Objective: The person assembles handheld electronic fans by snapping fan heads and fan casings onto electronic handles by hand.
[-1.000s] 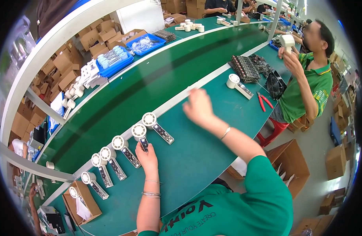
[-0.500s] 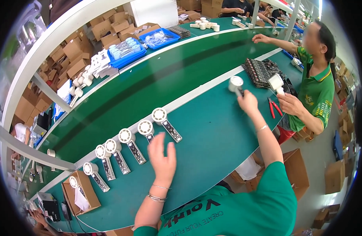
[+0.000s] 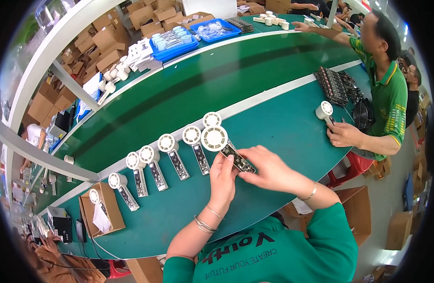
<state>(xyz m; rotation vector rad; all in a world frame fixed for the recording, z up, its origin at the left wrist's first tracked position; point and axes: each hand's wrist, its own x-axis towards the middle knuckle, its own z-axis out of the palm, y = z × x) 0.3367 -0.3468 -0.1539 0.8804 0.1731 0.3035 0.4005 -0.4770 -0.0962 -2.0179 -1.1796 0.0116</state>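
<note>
A white handheld fan with a round slotted head is up in front of me, its handle uncovered so that a dark circuit board shows. My left hand has its fingers and thumb on the handle from the left. From the other side my right hand closes round the handle's lower end. Just behind this fan, the head of another white fan peeks out. Several similar fans lie in a slanted row to the left, boards facing up; the nearest of them to my hands is a fan with a dark handle.
A cardboard box holding a fan and white paper stands at the left. A green conveyor belt runs beyond the table's pale rail. Right of me, a co-worker holds a fan near stacked circuit boards. Blue trays sit across the belt.
My right hand has brought the fan from the far right to my left hand, which now touches it too. The view has shifted. The co-worker's held fan is lower.
</note>
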